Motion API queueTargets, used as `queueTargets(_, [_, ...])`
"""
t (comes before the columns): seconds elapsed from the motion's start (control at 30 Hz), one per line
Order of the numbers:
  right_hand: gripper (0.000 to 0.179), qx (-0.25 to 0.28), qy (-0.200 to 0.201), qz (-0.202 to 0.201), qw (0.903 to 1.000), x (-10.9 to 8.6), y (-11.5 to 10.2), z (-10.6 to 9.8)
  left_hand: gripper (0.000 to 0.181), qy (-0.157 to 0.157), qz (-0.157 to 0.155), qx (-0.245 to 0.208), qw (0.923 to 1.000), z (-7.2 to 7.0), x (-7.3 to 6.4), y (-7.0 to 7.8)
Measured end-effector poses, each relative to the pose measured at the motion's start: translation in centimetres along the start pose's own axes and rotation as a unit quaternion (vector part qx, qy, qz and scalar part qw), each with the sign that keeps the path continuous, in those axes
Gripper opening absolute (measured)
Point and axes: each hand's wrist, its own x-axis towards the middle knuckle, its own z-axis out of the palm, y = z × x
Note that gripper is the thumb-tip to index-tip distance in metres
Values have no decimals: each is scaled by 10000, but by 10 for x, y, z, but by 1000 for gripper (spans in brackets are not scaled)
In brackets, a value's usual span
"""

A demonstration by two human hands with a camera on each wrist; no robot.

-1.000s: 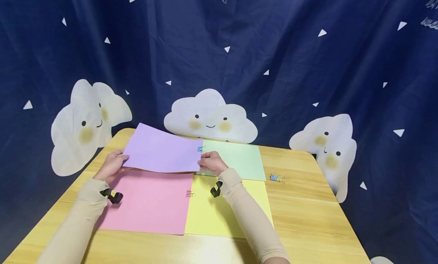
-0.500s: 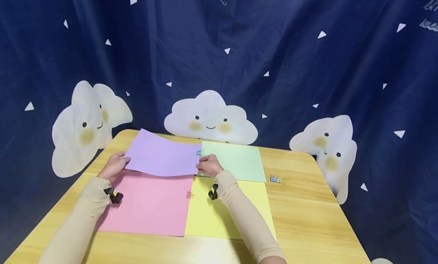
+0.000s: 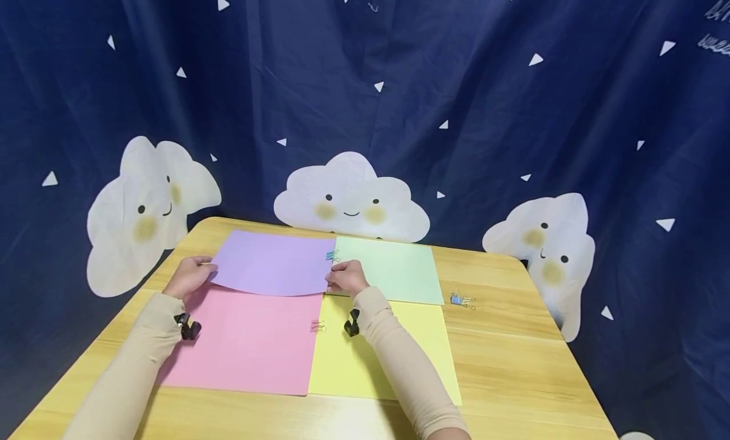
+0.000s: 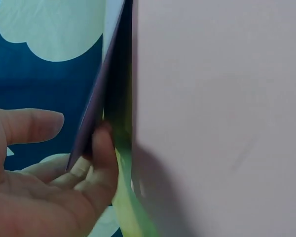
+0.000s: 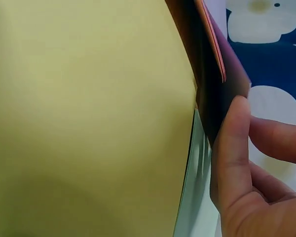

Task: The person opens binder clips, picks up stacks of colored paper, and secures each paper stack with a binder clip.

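Above the counter [image 3: 525, 357], your left hand [image 3: 190, 278] and right hand [image 3: 348, 277] are gripping purple paper [image 3: 274, 262]. You're likely placing it; even release next.

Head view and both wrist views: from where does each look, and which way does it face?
Head: worn on the head, facing forward and down at the rectangular purple paper and light wooden table; the bare left hand, bare right hand and beige sleeves show.
Left wrist: worn there, facing that hand at the purple paper and the rectangular pink paper; that hand shows.
Right wrist: worn there, facing that hand at the purple paper and the rectangular yellow paper; that hand shows.
Head and left wrist share the pink paper.
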Motion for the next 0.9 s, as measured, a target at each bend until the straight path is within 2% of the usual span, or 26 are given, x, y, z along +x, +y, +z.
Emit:
queueTargets(0.2, [32,115,13,-42,9999,0,-1,1,63,-88,-260,-271,9993,-1,0,1])
queueTargets(0.4, [30,145,-35,-77,9999,-2,-1,3,68,-277,-144,-368,9988,-3,0,0])
queueTargets(0.67, [30,234,-41,-146,9996,-4,-4,4,69,-452,6,-47,9990,-1,1,5])
queueTargets(0.9, [35,253,-84,-103,9996,-4,-5,5,69,-515,-6,93,9986,0,7,2])
